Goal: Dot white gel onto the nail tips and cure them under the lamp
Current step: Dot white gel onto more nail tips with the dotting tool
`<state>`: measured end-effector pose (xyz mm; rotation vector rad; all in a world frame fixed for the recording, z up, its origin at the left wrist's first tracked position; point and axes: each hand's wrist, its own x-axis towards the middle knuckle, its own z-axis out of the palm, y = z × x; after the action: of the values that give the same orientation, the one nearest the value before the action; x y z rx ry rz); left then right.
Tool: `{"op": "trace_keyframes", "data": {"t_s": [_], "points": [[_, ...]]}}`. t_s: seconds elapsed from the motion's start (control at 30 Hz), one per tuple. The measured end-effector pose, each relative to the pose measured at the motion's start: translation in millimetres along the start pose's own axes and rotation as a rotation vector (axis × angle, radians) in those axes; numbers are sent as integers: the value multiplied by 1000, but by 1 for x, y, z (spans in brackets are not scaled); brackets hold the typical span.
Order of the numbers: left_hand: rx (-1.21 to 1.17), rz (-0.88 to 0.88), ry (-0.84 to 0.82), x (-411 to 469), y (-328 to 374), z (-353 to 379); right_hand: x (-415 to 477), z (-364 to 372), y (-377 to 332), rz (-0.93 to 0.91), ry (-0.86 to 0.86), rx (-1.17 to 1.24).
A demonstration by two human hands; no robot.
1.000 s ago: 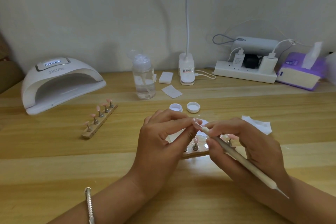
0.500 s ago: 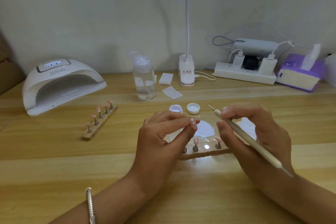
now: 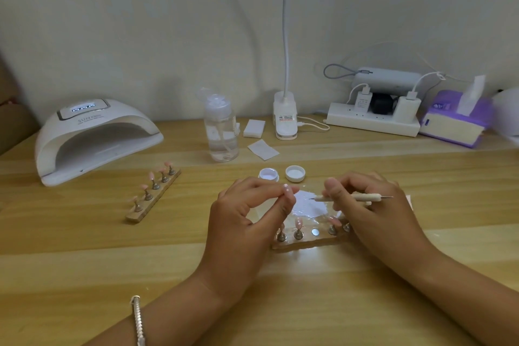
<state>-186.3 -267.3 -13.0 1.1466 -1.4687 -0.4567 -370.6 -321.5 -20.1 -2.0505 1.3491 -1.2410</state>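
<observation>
Wooden table (image 3: 84, 247) fills the view, with a pale wall behind. The left hand (image 3: 247, 222) pinches one nail tip (image 3: 286, 190) between thumb and forefinger, above the near holder (image 3: 306, 243). The right hand (image 3: 373, 213) grips the dotting tool (image 3: 365, 197), with its point over the white gel (image 3: 309, 205). The curing lamp (image 3: 95, 137) stands far left, well apart.

Bare forearms, silver bracelet (image 3: 138, 320), left wrist

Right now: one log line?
left hand: pinches nail tip | right hand: grips dotting tool | tool tip: over white gel patch | cure lamp: display lit
</observation>
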Motion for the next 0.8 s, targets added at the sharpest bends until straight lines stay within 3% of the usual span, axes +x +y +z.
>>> {"op": "trace_keyframes", "data": {"t_s": [0.8], "points": [[-2, 2, 5, 1, -2, 0, -1, 0, 0, 21, 43, 63]]}}
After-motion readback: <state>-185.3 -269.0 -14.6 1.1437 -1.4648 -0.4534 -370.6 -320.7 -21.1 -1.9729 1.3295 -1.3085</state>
